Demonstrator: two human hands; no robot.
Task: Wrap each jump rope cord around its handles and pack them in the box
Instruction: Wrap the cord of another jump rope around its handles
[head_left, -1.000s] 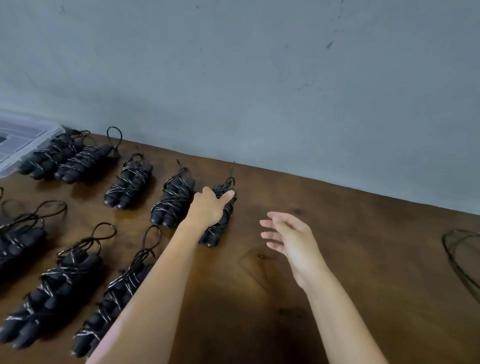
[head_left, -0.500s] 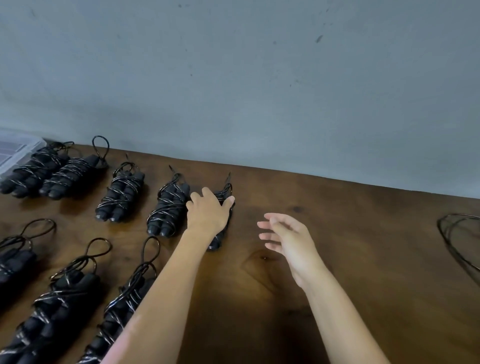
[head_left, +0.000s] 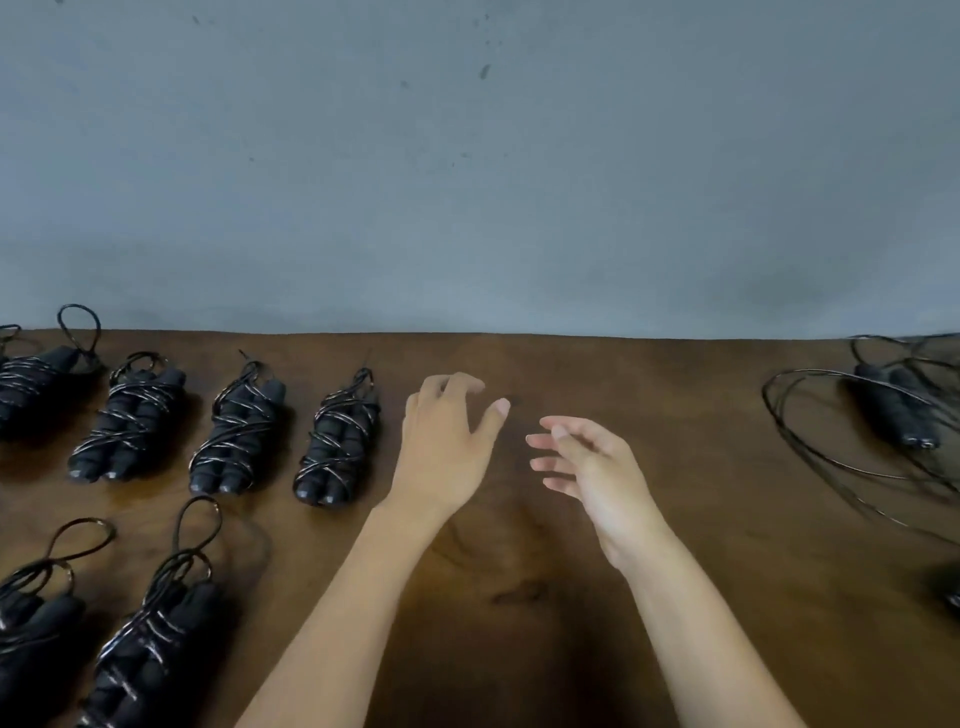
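- Black foam-handled wrapped rope bundles (head_left: 337, 441) lie in rows on the counter (head_left: 519, 597) at left of frame, cords wound snugly round paired handles.
- Left hand (head_left: 447, 447), mid-frame just right of the nearest bundle, hovers with its grip apart, holding nothing.
- Right hand (head_left: 592, 467) beside it, fingers loose and spread, also empty.
- Unwrapped rope (head_left: 898, 410) sits at far right, cord sprawled in loose loops; best to pinch both handles together first, then wind under steady tension.
- No box in view.
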